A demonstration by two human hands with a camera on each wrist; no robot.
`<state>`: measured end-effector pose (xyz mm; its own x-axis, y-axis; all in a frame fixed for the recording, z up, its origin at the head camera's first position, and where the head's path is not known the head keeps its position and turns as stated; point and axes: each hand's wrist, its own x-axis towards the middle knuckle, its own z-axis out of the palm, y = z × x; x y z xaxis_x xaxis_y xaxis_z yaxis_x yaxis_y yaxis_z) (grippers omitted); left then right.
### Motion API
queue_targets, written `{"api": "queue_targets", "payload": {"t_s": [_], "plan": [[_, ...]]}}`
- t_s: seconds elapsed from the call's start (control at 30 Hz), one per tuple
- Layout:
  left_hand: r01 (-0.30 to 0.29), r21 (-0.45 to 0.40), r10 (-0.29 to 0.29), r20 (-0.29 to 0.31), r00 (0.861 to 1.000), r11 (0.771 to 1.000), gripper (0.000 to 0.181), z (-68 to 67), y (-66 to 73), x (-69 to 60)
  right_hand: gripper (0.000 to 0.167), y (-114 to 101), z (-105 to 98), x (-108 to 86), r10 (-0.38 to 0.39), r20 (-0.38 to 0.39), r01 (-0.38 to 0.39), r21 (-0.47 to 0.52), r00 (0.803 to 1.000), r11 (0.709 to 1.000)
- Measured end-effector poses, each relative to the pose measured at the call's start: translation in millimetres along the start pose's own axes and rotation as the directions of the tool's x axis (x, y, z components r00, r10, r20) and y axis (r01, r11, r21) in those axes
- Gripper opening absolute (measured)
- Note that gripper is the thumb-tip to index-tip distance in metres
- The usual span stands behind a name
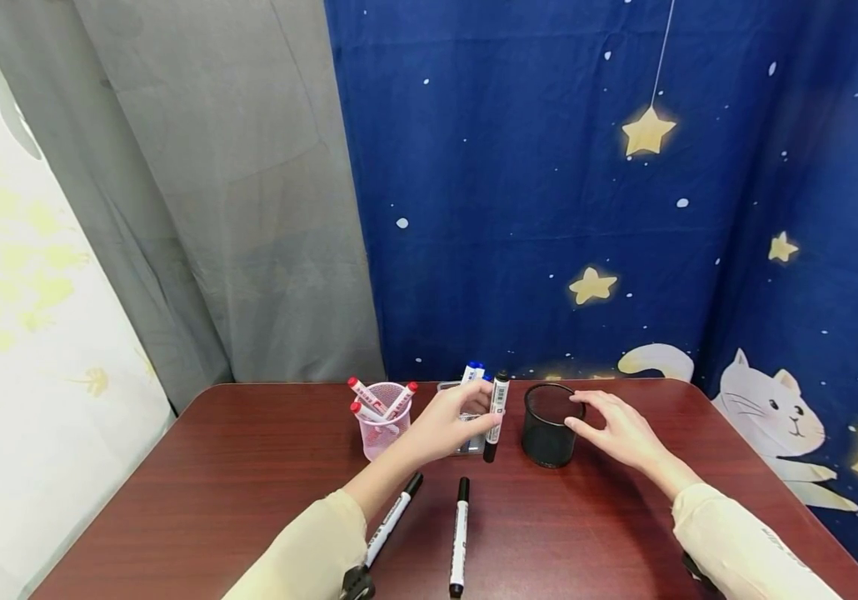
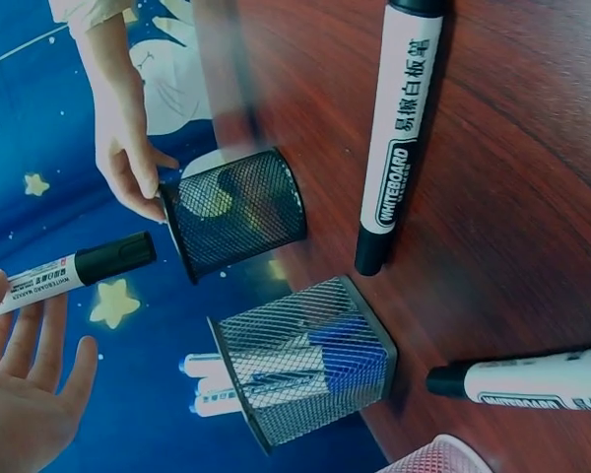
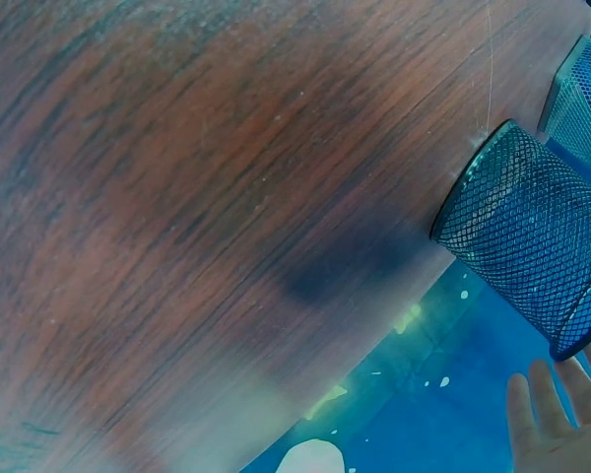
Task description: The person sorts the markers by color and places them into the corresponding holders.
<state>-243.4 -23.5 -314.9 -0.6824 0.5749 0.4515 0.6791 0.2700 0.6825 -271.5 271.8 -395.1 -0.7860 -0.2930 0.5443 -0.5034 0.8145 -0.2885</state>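
Observation:
My left hand [image 1: 450, 421] pinches a black-capped whiteboard marker [image 1: 499, 408] between thumb and fingers. The marker is nearly upright, held in the air just left of a round black mesh pen cup [image 1: 547, 446]. At the cup's right side is my right hand [image 1: 619, 429], thumb and fingers spread apart and touching the rim. In the right wrist view its fingers [image 3: 549, 399] look fairly straight beside that rim. Two more black-capped markers lie on the table, one straight [image 1: 460, 537] and one slanted [image 1: 393, 518].
A pink mesh cup [image 1: 375, 439] with red-capped markers stands at the left on the brown table [image 1: 249, 483]. Between the two round cups, partly behind my left hand, a grey mesh holder [image 2: 305, 360] contains blue-capped markers [image 2: 212, 386]. Curtains hang behind the table's back edge.

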Motion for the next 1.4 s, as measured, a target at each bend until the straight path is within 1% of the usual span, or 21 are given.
{"api": "queue_targets", "payload": {"t_s": [0.1, 0.27, 0.3, 0.4, 0.53, 0.63, 0.7, 0.8, 0.93, 1.13, 1.4], "plan": [[0.004, 0.001, -0.004, -0.014, 1.0, 1.0, 0.021, 2.5, -3.1, 6.4, 0.044, 0.5, -0.2, 0.1, -0.003, -0.005, 0.003, 0.001, 1.0, 1.0], [0.042, -0.022, -0.043, -0.021, 0.999, 0.999, 0.02, 6.8, -4.6, 17.0, 0.044, 0.9, -0.2, 0.0, 0.0, -0.002, 0.0, 0.001, 1.0, 1.0], [0.043, -0.033, -0.044, -0.025, 0.999, 0.999, 0.02, 7.4, -3.0, 18.7, 0.044, 0.9, -0.3, 0.0, 0.001, -0.001, -0.001, 0.001, 1.0, 1.0], [0.029, -0.064, -0.032, -0.038, 0.999, 0.998, 0.018, 6.7, 10.5, 22.6, 0.044, 0.6, -0.2, -0.1, 0.004, 0.005, -0.004, 0.001, 1.0, 1.0], [0.039, -0.095, -0.044, -0.046, 0.998, 0.995, 0.019, 5.4, 29.2, 27.4, 0.044, 0.8, -0.2, 0.2, 0.006, 0.008, -0.006, -0.002, 1.0, 1.0], [0.05, -0.102, -0.055, -0.049, 0.997, 0.994, 0.02, 7.9, 30.2, 32.6, 0.044, 1.0, -0.1, 0.4, 0.004, 0.004, -0.004, -0.005, 1.0, 1.0], [0.052, -0.11, -0.058, -0.051, 0.997, 0.993, 0.02, 10.7, 26.7, 36.6, 0.043, 0.9, -0.2, 0.4, 0.003, 0.003, -0.003, -0.004, 1.0, 1.0], [0.063, -0.102, -0.069, -0.062, 0.996, 0.993, 0.02, 18.5, 9.6, 45.1, 0.043, 1.0, 0.2, 0.3, 0.004, 0.003, -0.004, -0.004, 1.0, 1.0], [0.09, -0.058, -0.095, -0.075, 0.993, 0.994, 0.021, 28.0, -11.5, 56.0, 0.043, 1.5, 1.0, 0.1, 0.003, 0.001, -0.003, -0.002, 1.0, 1.0], [0.133, -0.048, -0.135, -0.064, 0.989, 0.99, 0.023, 33.0, -15.2, 66.3, 0.043, 1.8, 0.7, 0.2, 0.005, 0.004, -0.005, 0.0, 1.0, 1.0], [0.164, -0.026, -0.166, -0.087, 0.982, 0.986, 0.023, 39.9, -17.5, 76.1, 0.043, 1.2, 1.2, -0.3, 0.008, 0.006, -0.008, -0.005, 1.0, 1.0]]}}
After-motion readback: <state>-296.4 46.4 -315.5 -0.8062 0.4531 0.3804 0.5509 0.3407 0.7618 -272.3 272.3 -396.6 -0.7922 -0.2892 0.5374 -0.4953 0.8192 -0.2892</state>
